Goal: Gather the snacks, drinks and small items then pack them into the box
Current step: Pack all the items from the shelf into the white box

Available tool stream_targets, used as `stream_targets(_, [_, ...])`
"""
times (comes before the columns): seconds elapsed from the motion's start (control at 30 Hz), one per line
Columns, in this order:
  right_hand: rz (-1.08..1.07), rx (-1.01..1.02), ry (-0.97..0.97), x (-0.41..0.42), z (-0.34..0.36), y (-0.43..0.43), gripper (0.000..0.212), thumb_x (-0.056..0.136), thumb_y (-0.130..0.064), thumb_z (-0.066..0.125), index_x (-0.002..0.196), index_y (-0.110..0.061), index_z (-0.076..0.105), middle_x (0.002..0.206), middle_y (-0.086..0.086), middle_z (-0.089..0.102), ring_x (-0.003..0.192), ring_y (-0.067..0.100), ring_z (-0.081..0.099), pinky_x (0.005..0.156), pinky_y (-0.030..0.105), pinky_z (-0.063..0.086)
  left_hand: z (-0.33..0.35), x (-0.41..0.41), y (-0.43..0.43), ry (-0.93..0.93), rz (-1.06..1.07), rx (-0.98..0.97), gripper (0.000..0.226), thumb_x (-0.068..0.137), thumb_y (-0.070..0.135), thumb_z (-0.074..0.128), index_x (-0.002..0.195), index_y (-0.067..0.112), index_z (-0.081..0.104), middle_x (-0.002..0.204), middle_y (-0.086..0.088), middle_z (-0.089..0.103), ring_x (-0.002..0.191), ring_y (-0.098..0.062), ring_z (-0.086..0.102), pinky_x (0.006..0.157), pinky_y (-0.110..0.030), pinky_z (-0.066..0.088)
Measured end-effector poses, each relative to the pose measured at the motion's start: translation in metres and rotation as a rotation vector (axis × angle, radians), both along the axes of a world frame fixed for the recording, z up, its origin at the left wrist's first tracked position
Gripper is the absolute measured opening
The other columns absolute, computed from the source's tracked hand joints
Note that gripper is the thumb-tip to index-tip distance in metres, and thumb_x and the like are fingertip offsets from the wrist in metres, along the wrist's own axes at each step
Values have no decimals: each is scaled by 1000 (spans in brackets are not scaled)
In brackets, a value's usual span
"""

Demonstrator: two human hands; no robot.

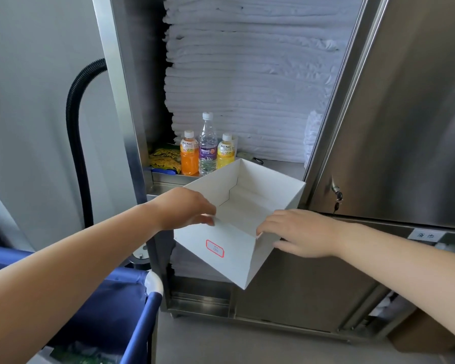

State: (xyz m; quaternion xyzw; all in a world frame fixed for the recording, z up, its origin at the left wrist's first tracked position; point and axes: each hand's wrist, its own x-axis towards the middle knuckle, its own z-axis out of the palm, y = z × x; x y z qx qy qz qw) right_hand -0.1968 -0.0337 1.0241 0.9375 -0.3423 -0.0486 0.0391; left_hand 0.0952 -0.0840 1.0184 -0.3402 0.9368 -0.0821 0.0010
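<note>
Box (pixel 237 261) in the grip of left hand (pixel 187 208) and right hand (pixel 297 232) — bottles (pixel 208 151), snack bag (pixel 164 158) behind

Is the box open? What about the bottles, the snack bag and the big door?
white box: open on top, empty.
left hand: pinches the box's near rim.
right hand: pinches the near rim too.
orange bottle: capped, upright.
water bottle: capped, upright.
yellow bottle: capped, upright.
snack bag: lying beside the orange bottle.
cabinet door: open.
</note>
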Motion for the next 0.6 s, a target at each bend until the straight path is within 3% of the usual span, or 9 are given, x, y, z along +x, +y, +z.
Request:
stream_targets(0.13, [-132,-5,-1,-10,-3,-17,38,99,-46,34,133,-30,43,133,-10,46,125,8,38,100,23,31,-4,9,-2,-10,13,-2,25,97,42,44,116,34,58,114,14,62,107,-10,54,81,-21,37])
stream_targets(0.37, [-194,-92,-13,-22,-11,-38,38,99,-39,39,137,-29,39,137,-11,43,128,9,35,105,24,25,-3,38,-9,-55,93,5,23,98,41,42,116,36,56,117,17,59,110,-8,52,86,-22,39])
stream_targets(0.5, [-115,-153,-11,-11,-17,-51,26,100,-38,40,120,-25,51,115,-11,51,109,10,40,81,18,27,-7,56,-11,-131,148,12,21,98,35,44,115,33,56,116,15,59,108,-9,53,85,-19,37])
stream_targets(0.6, [-89,-131,28,6,-24,-54,23,100,-41,39,98,-22,51,93,-12,42,94,8,38,66,19,24,-11,62,-14,-248,167,-17,21,98,25,47,117,29,53,116,11,57,106,-12,55,84,-21,40])
